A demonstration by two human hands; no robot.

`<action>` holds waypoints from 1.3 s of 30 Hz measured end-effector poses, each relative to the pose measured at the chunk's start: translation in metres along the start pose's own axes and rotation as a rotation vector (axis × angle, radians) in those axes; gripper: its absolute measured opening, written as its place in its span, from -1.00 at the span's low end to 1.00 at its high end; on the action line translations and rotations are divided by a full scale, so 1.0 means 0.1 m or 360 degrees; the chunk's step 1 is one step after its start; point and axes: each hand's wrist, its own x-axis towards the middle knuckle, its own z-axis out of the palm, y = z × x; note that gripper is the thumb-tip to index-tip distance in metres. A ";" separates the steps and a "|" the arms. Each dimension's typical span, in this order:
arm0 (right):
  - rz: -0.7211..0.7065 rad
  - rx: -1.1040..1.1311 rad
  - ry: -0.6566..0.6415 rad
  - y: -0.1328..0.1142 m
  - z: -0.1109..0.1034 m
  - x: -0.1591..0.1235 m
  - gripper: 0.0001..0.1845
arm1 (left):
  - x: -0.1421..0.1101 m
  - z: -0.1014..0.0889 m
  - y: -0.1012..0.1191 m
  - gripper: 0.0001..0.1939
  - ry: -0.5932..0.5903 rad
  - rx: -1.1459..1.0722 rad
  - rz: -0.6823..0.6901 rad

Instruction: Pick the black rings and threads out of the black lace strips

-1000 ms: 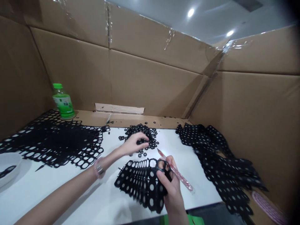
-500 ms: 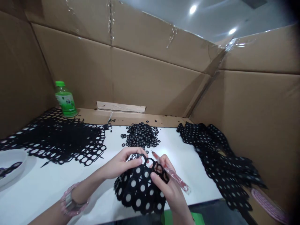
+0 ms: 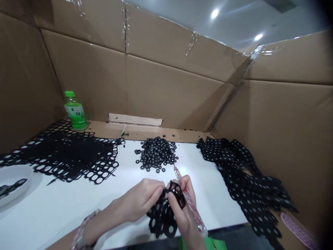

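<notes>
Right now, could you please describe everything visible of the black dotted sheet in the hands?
The black dotted sheet looks like thin fabric, with pale round spots and open rings at its top. It is bunched near the front edge of the white table, held by the left hand and right hand, which partly hide it.

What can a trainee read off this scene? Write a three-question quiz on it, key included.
1. True or false: the green-capped plastic bottle stands upright.
2. Besides the black sheet with pale round spots, what does the right hand hold?
3. Fill in: the heap of small round black pieces lies on a ___ tabletop.

Key: 1. True. 2. A slim pink rod-shaped tool. 3. White.
</notes>
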 end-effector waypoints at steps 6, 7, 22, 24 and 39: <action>0.0106 0.0506 0.0255 0.04 -0.20 0.00 -0.79 | 0.28 -0.20 -0.66 -0.64 0.0605 -0.0109 -0.0411; 0.0146 0.0598 0.0243 0.05 -0.21 0.00 -0.79 | 0.38 -0.23 -0.77 -0.63 0.0582 0.0049 -0.0409; 0.0128 0.0628 0.0196 0.19 -0.16 0.10 -0.66 | 0.59 0.01 -0.40 -0.59 -0.0053 -0.0256 0.0225; 0.0054 0.0516 0.0237 0.15 -0.17 0.10 -0.67 | 0.43 0.01 -0.21 -0.64 -0.0170 -0.0455 0.0218; 0.0044 -0.0079 -0.0061 0.01 -0.14 0.03 -0.80 | 0.00 0.13 0.05 -0.66 0.0252 -0.0065 -0.0106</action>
